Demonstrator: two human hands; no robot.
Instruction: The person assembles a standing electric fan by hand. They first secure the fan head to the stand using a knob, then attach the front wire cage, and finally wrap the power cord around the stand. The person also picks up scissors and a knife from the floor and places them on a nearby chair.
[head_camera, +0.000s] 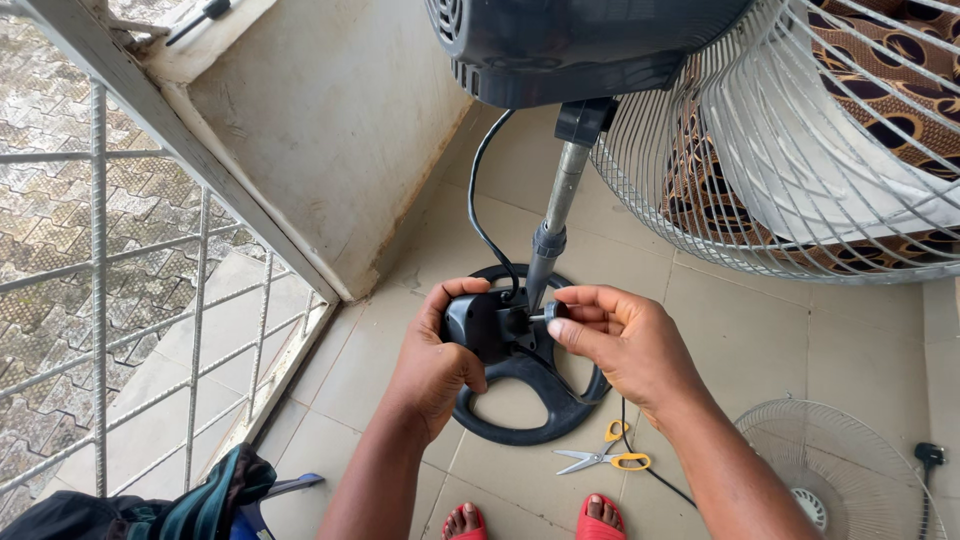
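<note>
No packages, labels, signs or screens are showing anywhere in this view.

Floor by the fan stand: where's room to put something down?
Bare beige floor tiles lie between the round black fan base and the white wire fan grille. It is crowded near the yellow-handled scissors and red sandals.
</note>
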